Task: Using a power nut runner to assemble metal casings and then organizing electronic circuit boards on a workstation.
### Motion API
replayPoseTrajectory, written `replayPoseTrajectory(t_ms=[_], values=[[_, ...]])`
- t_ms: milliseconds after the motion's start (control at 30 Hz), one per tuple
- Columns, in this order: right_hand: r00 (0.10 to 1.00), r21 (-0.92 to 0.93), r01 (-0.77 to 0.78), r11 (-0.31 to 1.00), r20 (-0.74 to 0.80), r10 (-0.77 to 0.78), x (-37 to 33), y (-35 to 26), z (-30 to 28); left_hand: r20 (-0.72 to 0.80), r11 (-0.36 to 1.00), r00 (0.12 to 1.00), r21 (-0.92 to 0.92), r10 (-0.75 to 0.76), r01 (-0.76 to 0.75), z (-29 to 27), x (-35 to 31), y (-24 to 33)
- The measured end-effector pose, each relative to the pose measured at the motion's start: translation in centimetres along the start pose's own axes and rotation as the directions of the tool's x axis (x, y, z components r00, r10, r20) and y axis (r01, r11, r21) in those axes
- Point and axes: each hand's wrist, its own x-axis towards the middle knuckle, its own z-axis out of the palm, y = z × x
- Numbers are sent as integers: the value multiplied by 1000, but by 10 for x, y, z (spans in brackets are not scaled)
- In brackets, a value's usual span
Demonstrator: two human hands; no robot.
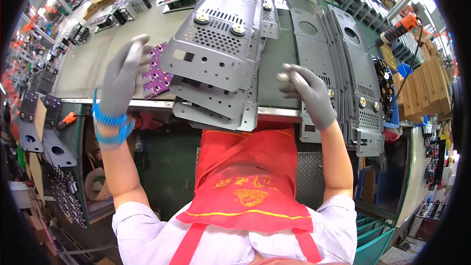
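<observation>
My left hand (122, 76), in a grey glove with pale fingertips and a blue band at the wrist, is raised beside a purple circuit board (156, 79). Its fingers are loosely bent and somewhat apart, with nothing visible in them. Between my hands lies an uneven stack of grey perforated metal plates (216, 44), overhanging the bench's front edge. Brass-coloured round fittings (201, 18) sit on the top plate. My right hand (310, 93), gloved likewise, hovers between this stack and a row of similar plates (351, 76). Its fingers are half curled, apart, and appear to hold nothing.
The bench (93, 64) has a metal front edge. An orange-and-black power screwdriver (400, 28) hangs at the right, near cardboard boxes (424, 91) and a blue bin (392, 118). Another orange-handled tool (67, 120) is at the left. More boards lie at the back left.
</observation>
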Motion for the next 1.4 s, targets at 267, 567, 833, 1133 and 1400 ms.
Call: replayPoseTrajectory(t_ms=[267,567,833,1133,1400], values=[[973,-328,-223,918,-14,232,116,-4,45,477,968,853,223,-212,115,37,98,-30],[952,-536,93,839,-199,-233,136,4,44,401,932,869,325,-290,161,53,135,-25],[928,-340,295,893,-122,-353,60,-39,-85,313,931,941,290,126,-221,90,97,36],[982,-131,102,986,-146,-122,-49,-18,-265,358,997,933,46,43,-64,224,128,62],[954,-312,97,945,-241,-177,-60,42,-355,368,983,929,150,46,-108,392,93,72]])
